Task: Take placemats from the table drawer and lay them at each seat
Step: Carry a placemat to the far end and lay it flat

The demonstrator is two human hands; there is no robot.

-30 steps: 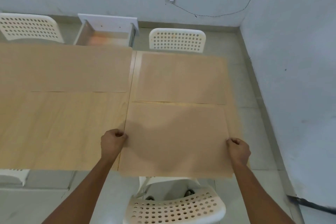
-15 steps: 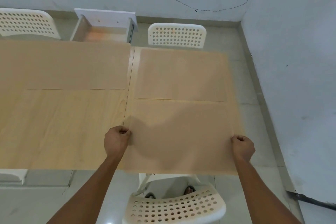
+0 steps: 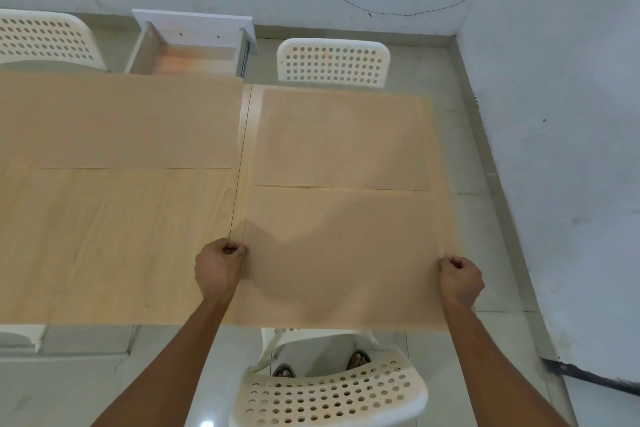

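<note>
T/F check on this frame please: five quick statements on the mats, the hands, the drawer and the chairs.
1. Both hands grip the near placemat by its side edges. True: left hand, right hand.
2. The drawer at the far side of the table is shut. False: it is pulled open.
3. A far placemat already lies in front of the far chair. True.
4. The near placemat lies wholly on the table. False: its near edge hangs past the table edge, above the near chair.
5. The left hand is flat and open on the table. False: it is closed on the mat edge.
</note>
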